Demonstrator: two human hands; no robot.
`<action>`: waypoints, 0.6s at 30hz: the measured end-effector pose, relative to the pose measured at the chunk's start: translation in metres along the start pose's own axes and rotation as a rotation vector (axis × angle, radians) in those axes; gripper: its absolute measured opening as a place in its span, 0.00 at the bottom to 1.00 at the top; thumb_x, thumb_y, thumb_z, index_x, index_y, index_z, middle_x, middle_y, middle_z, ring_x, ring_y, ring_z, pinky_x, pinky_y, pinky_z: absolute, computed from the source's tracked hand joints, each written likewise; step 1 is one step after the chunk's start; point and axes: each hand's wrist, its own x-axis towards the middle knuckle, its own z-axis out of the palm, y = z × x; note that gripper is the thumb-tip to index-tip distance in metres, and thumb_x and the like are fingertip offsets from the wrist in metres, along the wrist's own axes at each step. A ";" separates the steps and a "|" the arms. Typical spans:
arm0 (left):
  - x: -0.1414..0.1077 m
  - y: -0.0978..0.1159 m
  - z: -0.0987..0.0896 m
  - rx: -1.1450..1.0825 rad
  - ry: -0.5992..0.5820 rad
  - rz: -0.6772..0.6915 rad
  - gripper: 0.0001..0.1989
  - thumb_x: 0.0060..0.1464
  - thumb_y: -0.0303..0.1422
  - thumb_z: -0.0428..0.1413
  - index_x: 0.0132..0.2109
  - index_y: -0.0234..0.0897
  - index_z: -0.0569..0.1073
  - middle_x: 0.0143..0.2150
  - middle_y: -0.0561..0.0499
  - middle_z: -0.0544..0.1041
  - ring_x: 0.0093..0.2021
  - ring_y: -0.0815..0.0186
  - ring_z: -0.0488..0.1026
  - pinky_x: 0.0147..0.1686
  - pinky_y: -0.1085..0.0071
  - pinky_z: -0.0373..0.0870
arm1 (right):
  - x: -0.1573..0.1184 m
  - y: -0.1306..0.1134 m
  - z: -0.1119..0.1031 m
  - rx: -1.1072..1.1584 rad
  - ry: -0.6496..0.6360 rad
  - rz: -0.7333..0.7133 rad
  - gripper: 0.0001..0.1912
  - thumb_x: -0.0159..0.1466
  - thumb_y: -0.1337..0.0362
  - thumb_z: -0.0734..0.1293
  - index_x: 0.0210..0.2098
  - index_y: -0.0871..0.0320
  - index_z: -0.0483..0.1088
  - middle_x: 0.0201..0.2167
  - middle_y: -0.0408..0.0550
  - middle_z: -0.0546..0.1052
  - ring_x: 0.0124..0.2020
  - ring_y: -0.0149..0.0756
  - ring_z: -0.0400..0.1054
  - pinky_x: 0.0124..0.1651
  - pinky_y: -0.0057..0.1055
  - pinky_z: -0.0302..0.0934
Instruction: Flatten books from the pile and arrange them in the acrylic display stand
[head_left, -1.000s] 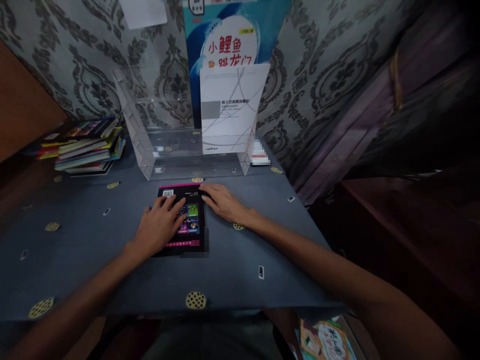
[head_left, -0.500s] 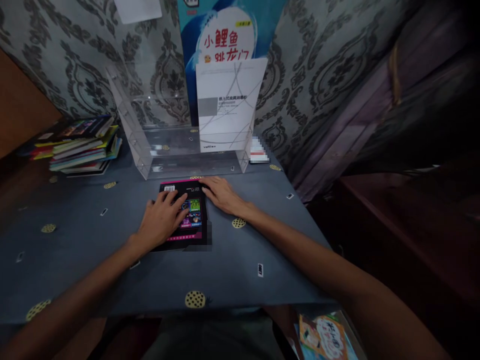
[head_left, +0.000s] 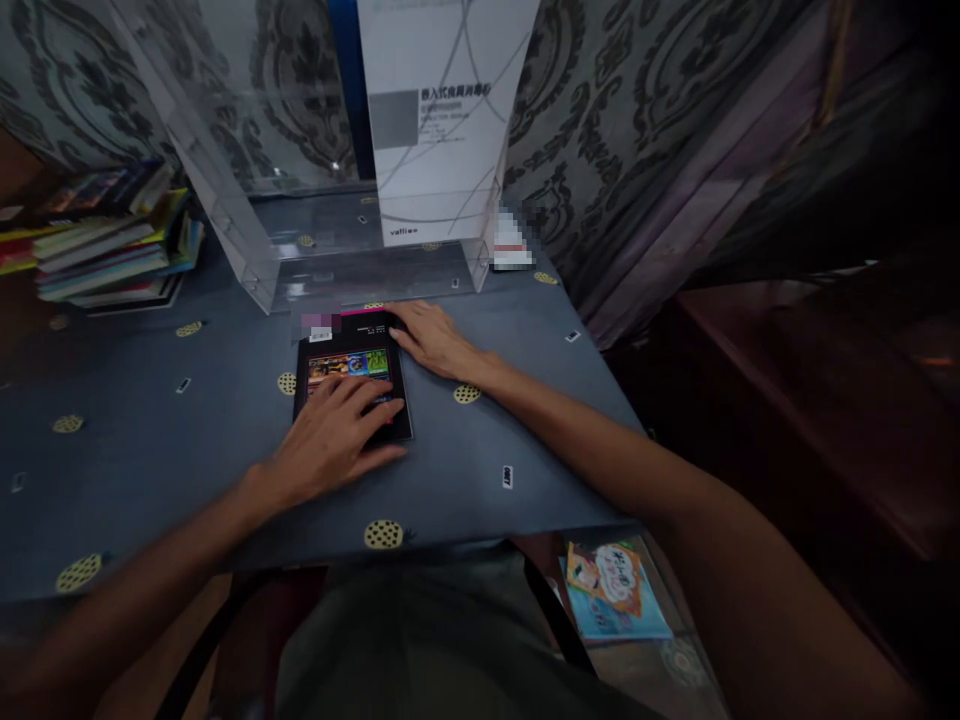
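A black book (head_left: 349,340) with small colour pictures, a barcode and a pink top edge lies flat on the blue tablecloth (head_left: 442,480). My left hand (head_left: 341,425) rests across its lower part with the fingers stretched out, covering some of the pictures. At the book's top right corner lies my right hand (head_left: 431,340), fingers extended and fingertips touching the edge. Just behind the book stands a clear acrylic rack (head_left: 247,245), which holds a white booklet (head_left: 442,150) upright on its right side.
A stack of books (head_left: 112,255) sits at the left back of the table. To the right of the rack is a small white item (head_left: 512,245), blurred. Below the table's front edge lie colourful books (head_left: 619,590). A curtain (head_left: 675,190) hangs at the right.
The view has tilted downward, so the rack and stack sit higher in the picture. My left hand has slid down the book toward its lower edge; my right hand stays at the top right corner.
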 end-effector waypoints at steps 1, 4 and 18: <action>-0.001 0.002 0.000 0.013 0.000 0.014 0.22 0.65 0.46 0.53 0.56 0.36 0.75 0.55 0.40 0.76 0.53 0.52 0.72 0.52 0.54 0.69 | 0.000 0.000 0.000 -0.002 0.000 0.000 0.21 0.74 0.60 0.56 0.64 0.58 0.62 0.60 0.56 0.72 0.61 0.48 0.64 0.62 0.48 0.58; -0.003 0.002 0.001 0.043 -0.001 0.034 0.19 0.65 0.43 0.53 0.55 0.37 0.75 0.53 0.41 0.77 0.53 0.53 0.72 0.51 0.55 0.70 | 0.000 0.000 0.001 -0.012 -0.003 0.008 0.21 0.74 0.60 0.56 0.64 0.59 0.62 0.60 0.57 0.72 0.60 0.48 0.64 0.61 0.48 0.58; -0.005 0.001 0.007 0.097 0.062 0.075 0.16 0.66 0.38 0.52 0.52 0.36 0.78 0.51 0.43 0.81 0.51 0.53 0.77 0.47 0.56 0.76 | -0.004 -0.006 0.000 -0.037 -0.004 0.031 0.20 0.73 0.61 0.57 0.62 0.60 0.63 0.61 0.58 0.71 0.61 0.49 0.64 0.62 0.50 0.58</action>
